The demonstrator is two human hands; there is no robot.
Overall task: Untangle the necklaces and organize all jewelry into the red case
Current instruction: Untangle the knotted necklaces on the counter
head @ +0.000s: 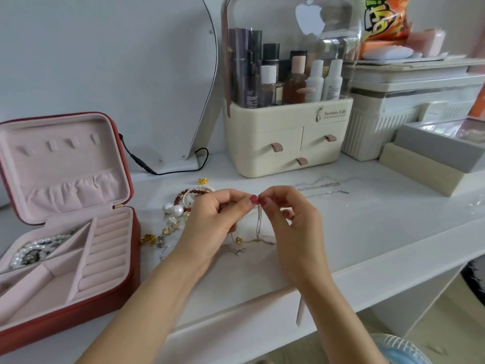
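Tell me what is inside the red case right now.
The red case lies open. A pearl string with a dark piece sits in its back left compartment. The ring rolls and other visible compartments look bare; the lid pocket's inside is hidden.

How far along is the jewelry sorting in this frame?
Early. Done: pearls lie in the red case. In hand: both hands, left and right, pinch a thin chain. Left: red bracelet, pearl earrings, gold pieces, silver chains on the table.
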